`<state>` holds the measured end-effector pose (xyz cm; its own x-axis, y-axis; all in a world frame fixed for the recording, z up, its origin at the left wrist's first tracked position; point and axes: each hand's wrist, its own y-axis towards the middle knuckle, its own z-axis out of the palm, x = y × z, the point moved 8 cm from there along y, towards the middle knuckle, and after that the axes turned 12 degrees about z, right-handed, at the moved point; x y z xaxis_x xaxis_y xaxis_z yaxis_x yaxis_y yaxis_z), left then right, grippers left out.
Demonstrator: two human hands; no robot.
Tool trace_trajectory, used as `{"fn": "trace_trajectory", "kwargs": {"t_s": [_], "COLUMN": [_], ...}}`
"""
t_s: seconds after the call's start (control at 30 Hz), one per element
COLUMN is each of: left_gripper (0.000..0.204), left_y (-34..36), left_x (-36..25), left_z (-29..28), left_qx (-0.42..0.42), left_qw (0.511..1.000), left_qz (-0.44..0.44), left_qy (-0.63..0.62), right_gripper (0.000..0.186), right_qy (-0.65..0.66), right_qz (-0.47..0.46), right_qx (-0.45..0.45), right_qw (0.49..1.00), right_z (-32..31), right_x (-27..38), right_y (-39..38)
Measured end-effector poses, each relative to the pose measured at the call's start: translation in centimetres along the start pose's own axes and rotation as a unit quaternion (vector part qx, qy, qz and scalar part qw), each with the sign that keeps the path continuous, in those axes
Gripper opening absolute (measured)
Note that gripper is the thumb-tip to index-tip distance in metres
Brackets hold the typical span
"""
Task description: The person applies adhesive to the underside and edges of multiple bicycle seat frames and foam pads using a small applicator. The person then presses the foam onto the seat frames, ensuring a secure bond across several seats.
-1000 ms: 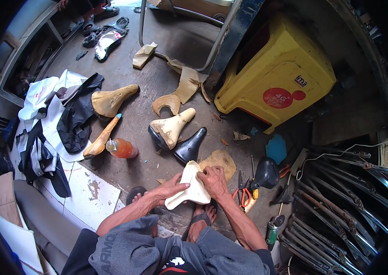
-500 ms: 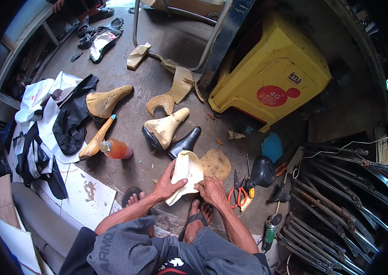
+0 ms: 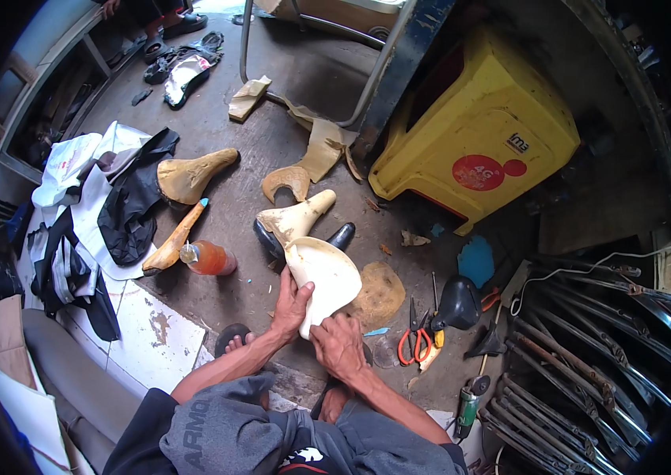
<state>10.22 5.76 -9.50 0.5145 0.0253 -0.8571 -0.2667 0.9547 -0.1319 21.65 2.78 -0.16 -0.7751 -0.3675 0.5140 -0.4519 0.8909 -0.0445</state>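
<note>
My left hand (image 3: 294, 305) grips the left edge of a cream-white foam saddle pad (image 3: 326, 273), thumb laid over its inner face. My right hand (image 3: 341, 348) has its fingers curled at the pad's narrow lower end. The pad's broad end points away from me, its pale hollow side up. Just beyond it lies a bare tan saddle (image 3: 300, 216) on top of black saddle parts (image 3: 342, 236), partly covered by the pad. A flat round tan foam piece (image 3: 380, 293) rests on the floor to the right of the pad.
Orange-handled scissors (image 3: 414, 340), a black saddle (image 3: 456, 302) and a green power tool (image 3: 468, 408) lie to the right, before stacked metal tubes (image 3: 565, 380). A bottle of orange liquid (image 3: 209, 260) and more saddles (image 3: 193, 176) are left. A yellow plastic stool (image 3: 478, 127) lies tipped over.
The pad, folded over before, is now opened out and turned with its hollow side up. My right hand has shifted left and down to its narrow end. The view has shifted slightly.
</note>
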Motion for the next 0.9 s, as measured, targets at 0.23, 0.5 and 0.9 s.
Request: {"fn": "trace_trajectory", "kwargs": {"t_s": [0.23, 0.5, 0.9], "left_gripper": [0.075, 0.077, 0.075], "left_y": [-0.4, -1.5, -0.2], "left_x": [0.5, -1.8, -2.4], "left_z": [-0.5, 4.2, 0.2], "left_qx": [0.056, 0.143, 0.025], "left_qw": [0.994, 0.956, 0.972], "left_qz": [-0.076, -0.136, -0.147], "left_qy": [-0.063, -0.217, -0.184], "right_gripper": [0.021, 0.027, 0.015], "right_qy": [0.212, 0.299, -0.003], "right_qz": [0.099, 0.260, -0.017], "right_qx": [0.115, -0.035, -0.005], "right_qw": [0.966, 0.917, 1.000], "right_z": [-4.5, -4.4, -2.2], "right_x": [-1.6, -3.6, 4.6], "right_y": [3.8, 8.8, 5.3]}}
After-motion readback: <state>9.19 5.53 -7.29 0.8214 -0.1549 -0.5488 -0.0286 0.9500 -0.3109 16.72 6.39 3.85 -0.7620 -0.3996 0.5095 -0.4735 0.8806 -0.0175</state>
